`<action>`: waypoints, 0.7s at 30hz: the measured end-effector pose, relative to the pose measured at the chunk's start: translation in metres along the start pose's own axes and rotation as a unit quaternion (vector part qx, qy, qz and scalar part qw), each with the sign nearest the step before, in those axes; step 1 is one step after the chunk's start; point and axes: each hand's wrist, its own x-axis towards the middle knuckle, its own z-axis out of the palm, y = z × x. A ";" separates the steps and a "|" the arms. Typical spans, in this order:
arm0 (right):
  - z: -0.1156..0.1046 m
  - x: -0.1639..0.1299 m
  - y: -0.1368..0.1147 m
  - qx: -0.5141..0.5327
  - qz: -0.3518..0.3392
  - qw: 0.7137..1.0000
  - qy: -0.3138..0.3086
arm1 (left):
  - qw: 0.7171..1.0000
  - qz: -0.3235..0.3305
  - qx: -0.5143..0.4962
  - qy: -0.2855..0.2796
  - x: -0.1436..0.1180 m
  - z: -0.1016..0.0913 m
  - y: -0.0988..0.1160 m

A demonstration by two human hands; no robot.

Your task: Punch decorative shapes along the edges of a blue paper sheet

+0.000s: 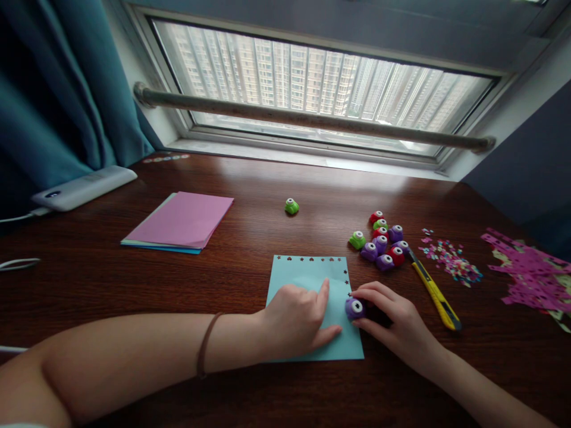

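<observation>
A light blue sheet of paper [343,348] lies in front of me, with small star and heart cutouts along its top edge and down the upper right edge. My left hand [294,318] rests on the sheet, thumb and index finger stretched apart, the other fingers curled; it holds nothing. At the sheet's right edge sits a small purple paper punch [355,308], gripped between the thumb and fingers of my right hand [395,315]. Whether the edge is inside the punch's slot, I cannot tell.
Several red, green and purple punches [380,242] cluster beyond my right hand; one green punch [291,206] stands apart. Rightward lie a yellow utility knife [435,294], confetti [452,261] and pink paper scraps [530,273]. Coloured sheets [181,219] and a white device [84,187] are left.
</observation>
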 end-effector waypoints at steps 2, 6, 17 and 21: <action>0.000 0.000 0.000 0.002 0.003 1.000 -0.001 | 1.000 0.000 -0.002 0.001 0.000 0.000 0.000; 0.000 -0.001 -0.001 0.006 0.009 1.000 -0.002 | 1.000 0.000 -0.003 0.002 -0.001 0.000 0.000; 0.000 -0.001 -0.002 0.018 0.011 1.000 0.002 | 1.000 -0.002 -0.005 -0.001 0.001 0.001 0.000; 0.000 0.000 -0.001 0.017 0.006 1.000 -0.002 | 1.000 -0.004 -0.005 0.000 0.000 0.001 0.000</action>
